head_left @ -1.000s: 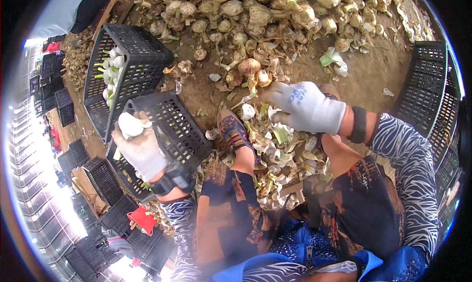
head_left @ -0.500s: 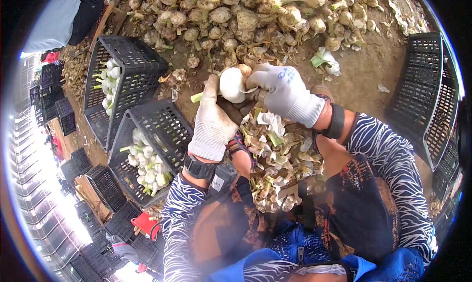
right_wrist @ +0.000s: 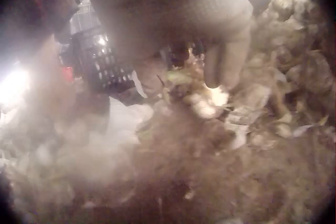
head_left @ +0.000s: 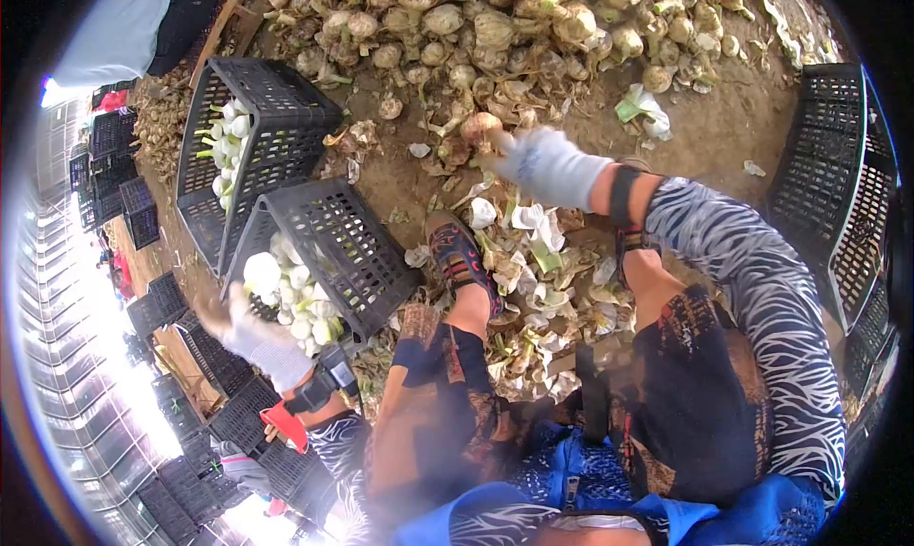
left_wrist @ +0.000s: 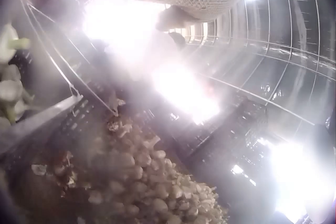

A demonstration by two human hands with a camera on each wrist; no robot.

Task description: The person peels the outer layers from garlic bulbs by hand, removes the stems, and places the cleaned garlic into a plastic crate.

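One left hand [head_left: 246, 332] is positioned at left, fingers spread, gripping nothing, beside a white bulb [head_left: 262, 274] at a black crate [head_left: 367, 251]; upper centre, a brown bulb [head_left: 481, 129] is neighboured by the right hand [head_left: 548, 169], grip indeterminable.

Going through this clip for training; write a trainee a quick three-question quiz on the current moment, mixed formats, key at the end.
1. Multiple choice. In the head view, what is nearest the fingertips of the right hand?
A) the jacket zipper
B) a brown-skinned garlic bulb
C) the left knee

2. True or false: the left hand is over the heap of unpeeled bulbs.

3. Fill in the colour: the black crate beside the left hand holds ____ garlic bulbs.

Key: 1. B. 2. False; it is beside the black crate. 3. White.
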